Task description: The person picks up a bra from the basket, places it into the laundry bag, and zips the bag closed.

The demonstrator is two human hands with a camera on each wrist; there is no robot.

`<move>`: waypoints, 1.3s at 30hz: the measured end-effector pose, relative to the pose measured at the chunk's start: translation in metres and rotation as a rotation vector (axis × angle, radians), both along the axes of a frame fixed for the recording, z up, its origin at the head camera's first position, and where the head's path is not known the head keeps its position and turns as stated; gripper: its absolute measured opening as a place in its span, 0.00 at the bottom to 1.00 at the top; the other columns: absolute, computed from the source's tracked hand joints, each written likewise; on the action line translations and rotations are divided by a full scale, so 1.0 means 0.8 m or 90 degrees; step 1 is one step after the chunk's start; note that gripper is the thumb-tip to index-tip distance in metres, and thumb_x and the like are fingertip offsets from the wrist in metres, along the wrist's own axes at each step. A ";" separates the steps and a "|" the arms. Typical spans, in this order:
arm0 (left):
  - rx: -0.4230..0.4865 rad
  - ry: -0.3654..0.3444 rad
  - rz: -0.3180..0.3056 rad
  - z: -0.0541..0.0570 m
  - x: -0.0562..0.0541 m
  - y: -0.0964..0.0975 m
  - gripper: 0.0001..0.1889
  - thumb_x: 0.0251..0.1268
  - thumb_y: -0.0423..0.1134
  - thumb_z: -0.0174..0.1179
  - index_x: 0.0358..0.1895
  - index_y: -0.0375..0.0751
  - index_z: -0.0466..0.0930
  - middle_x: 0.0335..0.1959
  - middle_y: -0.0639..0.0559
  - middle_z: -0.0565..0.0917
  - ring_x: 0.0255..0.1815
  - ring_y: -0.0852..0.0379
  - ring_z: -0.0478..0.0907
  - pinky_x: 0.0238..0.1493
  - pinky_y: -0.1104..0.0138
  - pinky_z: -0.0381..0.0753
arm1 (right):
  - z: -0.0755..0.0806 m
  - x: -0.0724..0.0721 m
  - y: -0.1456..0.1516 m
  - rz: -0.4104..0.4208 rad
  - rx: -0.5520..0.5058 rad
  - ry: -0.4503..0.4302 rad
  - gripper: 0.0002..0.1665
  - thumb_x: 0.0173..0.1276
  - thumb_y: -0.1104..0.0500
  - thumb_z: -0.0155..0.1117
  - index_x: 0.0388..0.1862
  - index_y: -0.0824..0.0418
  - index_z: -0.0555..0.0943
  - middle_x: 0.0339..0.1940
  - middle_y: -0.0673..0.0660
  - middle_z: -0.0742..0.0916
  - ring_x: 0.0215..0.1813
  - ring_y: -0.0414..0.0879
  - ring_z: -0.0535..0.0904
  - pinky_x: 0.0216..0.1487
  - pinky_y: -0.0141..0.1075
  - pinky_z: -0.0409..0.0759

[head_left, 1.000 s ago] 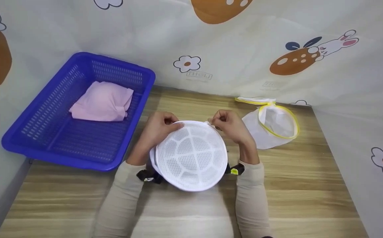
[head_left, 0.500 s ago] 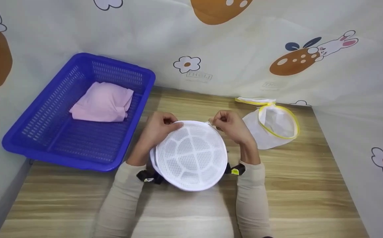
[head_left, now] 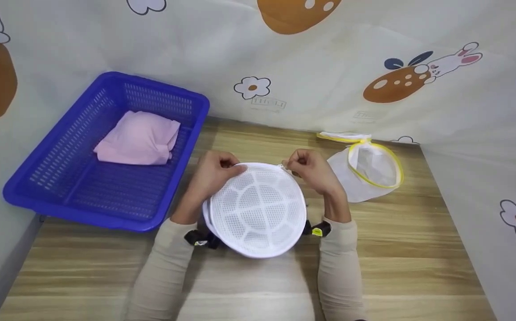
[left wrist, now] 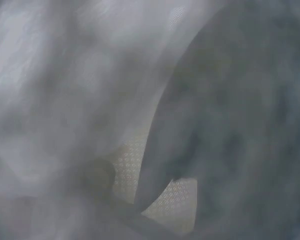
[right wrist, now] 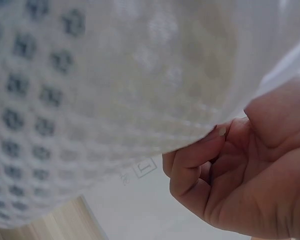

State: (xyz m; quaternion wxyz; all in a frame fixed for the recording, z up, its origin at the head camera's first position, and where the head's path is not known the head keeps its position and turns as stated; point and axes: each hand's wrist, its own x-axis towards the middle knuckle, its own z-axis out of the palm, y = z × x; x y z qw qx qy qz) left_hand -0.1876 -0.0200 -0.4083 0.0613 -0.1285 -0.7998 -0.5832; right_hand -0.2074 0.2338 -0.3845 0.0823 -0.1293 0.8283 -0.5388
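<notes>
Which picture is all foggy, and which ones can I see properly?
Left wrist: grey and hazy, mostly blurred, only small patches of the white mesh bag showing clearly; right wrist: the nearby mesh is blurry, the right hand clearer; head: the clearest, with a pale, bright patch on the table below the bag.

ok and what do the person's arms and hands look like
The left sleeve and right sleeve are long, beige and slightly wrinkled. The left hand and right hand wear no gloves. The black left wrist camera shows a small pale marking; the black right wrist camera shows a yellow-green one.
</notes>
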 end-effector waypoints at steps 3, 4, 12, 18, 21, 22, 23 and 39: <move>0.001 -0.003 -0.003 0.000 0.000 0.000 0.05 0.52 0.33 0.69 0.25 0.34 0.85 0.21 0.52 0.80 0.25 0.58 0.71 0.30 0.69 0.68 | -0.002 0.001 0.001 -0.001 -0.001 0.010 0.08 0.64 0.69 0.59 0.25 0.67 0.75 0.19 0.52 0.72 0.22 0.39 0.64 0.24 0.29 0.63; 0.000 -0.004 -0.004 0.000 0.000 0.000 0.05 0.53 0.33 0.69 0.25 0.34 0.85 0.21 0.52 0.81 0.25 0.58 0.71 0.30 0.69 0.68 | -0.002 0.001 0.001 -0.001 -0.001 0.013 0.07 0.64 0.69 0.59 0.25 0.67 0.75 0.19 0.52 0.72 0.22 0.39 0.64 0.24 0.29 0.63; 0.001 -0.008 -0.001 -0.002 -0.001 0.000 0.05 0.52 0.32 0.69 0.25 0.34 0.85 0.21 0.52 0.81 0.24 0.58 0.71 0.29 0.69 0.68 | -0.002 0.002 0.000 -0.002 0.000 0.017 0.08 0.63 0.69 0.58 0.24 0.65 0.75 0.20 0.52 0.74 0.23 0.40 0.66 0.26 0.29 0.66; 0.004 -0.007 0.002 -0.002 0.000 0.000 0.05 0.52 0.32 0.69 0.24 0.34 0.85 0.21 0.52 0.80 0.24 0.58 0.71 0.29 0.69 0.68 | 0.004 0.005 -0.002 -0.007 0.009 0.013 0.08 0.64 0.68 0.58 0.24 0.65 0.75 0.21 0.52 0.75 0.24 0.40 0.67 0.27 0.29 0.67; 0.003 -0.009 0.003 -0.002 -0.001 0.000 0.05 0.52 0.32 0.69 0.24 0.34 0.85 0.21 0.52 0.80 0.24 0.58 0.71 0.30 0.68 0.68 | 0.019 0.014 -0.008 -0.003 0.016 0.008 0.09 0.65 0.69 0.57 0.24 0.66 0.75 0.20 0.52 0.74 0.23 0.39 0.66 0.27 0.29 0.67; 0.001 -0.010 0.003 -0.002 -0.001 0.000 0.05 0.52 0.32 0.69 0.24 0.35 0.85 0.21 0.52 0.80 0.24 0.58 0.71 0.30 0.68 0.68 | 0.024 0.017 -0.010 0.000 0.018 0.005 0.09 0.65 0.70 0.57 0.24 0.66 0.75 0.20 0.53 0.74 0.23 0.39 0.66 0.27 0.29 0.67; -0.001 -0.009 0.003 -0.002 -0.001 0.000 0.05 0.52 0.32 0.69 0.24 0.34 0.85 0.21 0.52 0.80 0.24 0.58 0.71 0.30 0.68 0.68 | 0.030 0.020 -0.012 0.002 0.019 0.002 0.09 0.65 0.70 0.57 0.24 0.66 0.74 0.20 0.52 0.74 0.23 0.39 0.66 0.27 0.28 0.66; 0.007 -0.012 0.011 -0.002 -0.001 -0.002 0.04 0.52 0.31 0.69 0.25 0.34 0.85 0.20 0.53 0.79 0.25 0.58 0.70 0.30 0.68 0.67 | 0.037 0.023 -0.011 0.005 0.007 0.003 0.09 0.65 0.71 0.57 0.24 0.70 0.74 0.20 0.59 0.73 0.21 0.39 0.65 0.24 0.28 0.64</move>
